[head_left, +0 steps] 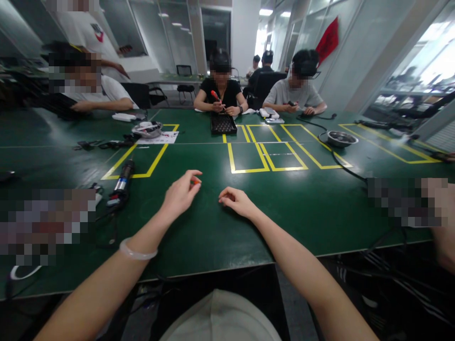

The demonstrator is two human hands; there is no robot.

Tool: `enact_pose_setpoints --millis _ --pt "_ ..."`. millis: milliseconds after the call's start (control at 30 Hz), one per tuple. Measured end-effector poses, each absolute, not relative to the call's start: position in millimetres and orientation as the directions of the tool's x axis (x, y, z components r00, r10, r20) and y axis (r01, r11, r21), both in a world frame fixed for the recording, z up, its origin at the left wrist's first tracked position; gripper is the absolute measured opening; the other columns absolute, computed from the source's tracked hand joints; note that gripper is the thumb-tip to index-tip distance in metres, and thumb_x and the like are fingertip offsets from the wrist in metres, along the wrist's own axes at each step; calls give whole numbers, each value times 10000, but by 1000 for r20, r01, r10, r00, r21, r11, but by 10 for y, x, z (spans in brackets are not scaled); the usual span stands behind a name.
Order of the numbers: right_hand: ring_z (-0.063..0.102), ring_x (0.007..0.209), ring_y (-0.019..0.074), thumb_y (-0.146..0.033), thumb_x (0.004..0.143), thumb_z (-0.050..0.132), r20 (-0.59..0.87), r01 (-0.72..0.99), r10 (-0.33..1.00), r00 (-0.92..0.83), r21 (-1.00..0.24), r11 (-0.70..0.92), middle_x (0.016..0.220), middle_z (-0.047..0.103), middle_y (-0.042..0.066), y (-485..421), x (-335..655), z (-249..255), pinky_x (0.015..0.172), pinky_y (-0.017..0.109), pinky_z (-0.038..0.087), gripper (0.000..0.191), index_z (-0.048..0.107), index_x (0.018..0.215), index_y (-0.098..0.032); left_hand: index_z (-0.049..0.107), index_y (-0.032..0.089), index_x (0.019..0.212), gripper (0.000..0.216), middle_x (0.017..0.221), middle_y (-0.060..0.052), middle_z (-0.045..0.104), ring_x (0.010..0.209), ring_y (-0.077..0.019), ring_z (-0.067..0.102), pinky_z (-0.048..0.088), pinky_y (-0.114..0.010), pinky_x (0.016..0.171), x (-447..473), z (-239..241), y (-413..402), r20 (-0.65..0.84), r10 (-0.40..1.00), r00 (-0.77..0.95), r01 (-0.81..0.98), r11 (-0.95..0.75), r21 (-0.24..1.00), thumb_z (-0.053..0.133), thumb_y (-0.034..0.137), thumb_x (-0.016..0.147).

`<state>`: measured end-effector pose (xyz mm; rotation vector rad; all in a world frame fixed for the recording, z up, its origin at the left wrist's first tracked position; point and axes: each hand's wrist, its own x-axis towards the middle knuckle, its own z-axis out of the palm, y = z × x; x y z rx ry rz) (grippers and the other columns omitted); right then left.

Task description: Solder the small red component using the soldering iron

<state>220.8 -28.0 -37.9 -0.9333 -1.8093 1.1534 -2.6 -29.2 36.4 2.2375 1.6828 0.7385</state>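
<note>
Print (173, 135) on paper (156, 140) blurs (unreadable); left hand (179, 195) loosely pinches 1 orange piece (196, 182); right hand (239, 202) half-curled, contents unclear.

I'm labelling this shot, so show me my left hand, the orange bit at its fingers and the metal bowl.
Left hand (179, 193), head view: back of the hand.
Orange bit (196, 182), head view: its visible middle.
Metal bowl (341, 144), head view: near outer wall.

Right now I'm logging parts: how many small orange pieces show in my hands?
1: a small orange piece in your left hand. None shows in your right hand, though its curled fingers may hide some.
</note>
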Motion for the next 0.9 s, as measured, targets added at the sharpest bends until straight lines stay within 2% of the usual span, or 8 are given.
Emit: enact_pose_setpoints --millis 67,133,267,433,633,767,900 --pt "597 631 104 -292 862 559 203 47 905 -373 -970 237 774 654 0 -250 2202 -408 619 233 475 196 538 1020 -177 491 231 1269 395 1088 -54 682 905 -182 665 500 -315 824 235 227 -279 210 935 286 685 -353 637 503 300 880" --pt "582 579 101 -359 876 556 198 -6 927 -319 -978 207 711 635 -20 -218 2198 -437 571 224 463 243 508 1040 -187 531 211 1183 336 1034 -53 700 917 -188 674 505 -320 825 390 100 -272 209 927 312 571 -359 738 542 286 855" --pt "573 560 100 -423 856 596 188 27 927 -324 -978 208 650 608 -29 -174 2203 -493 549 219 454 261 540 933 -180 589 186 1037 233 979 -57 713 917 -197 681 516 -313 801 440 -71 -281 169 909 381 456 -343 821 589 297 833" --pt "570 536 97 -454 835 624 166 17 929 -330 -983 182 635 616 -31 -171 2211 -507 530 215 452 299 544 915 -177 649 188 1083 287 1011 -69 692 902 -194 666 515 -316 795 370 -123 -313 203 902 382 460 -376 805 575 355 861" --pt "552 475 92 -520 862 557 135 -37 931 -339 -991 131 601 632 -10 -193 2206 -420 462 205 404 354 538 848 -166 580 188 1117 290 954 -42 670 894 -171 646 512 -309 818 420 -82 -368 297 889 348 439 -434 787 608 263 838" --pt "571 515 94 -506 829 608 138 -72 931 -338 -990 120 647 647 0 -204 2213 -372 483 209 426 344 546 827 -167 577 200 1109 276 1000 -45 661 931 -174 639 507 -330 871 438 -71 -402 362 857 367 437 -502 746 614 272 845" --pt "564 526 97 -480 803 647 161 -84 932 -324 -986 141 618 614 -20 -210 2230 -345 502 218 439 322 556 827 -172 590 189 1084 268 1017 -55 652 924 -175 639 516 -327 858 425 -96 -383 371 858 355 427 -502 752 629 299 842"
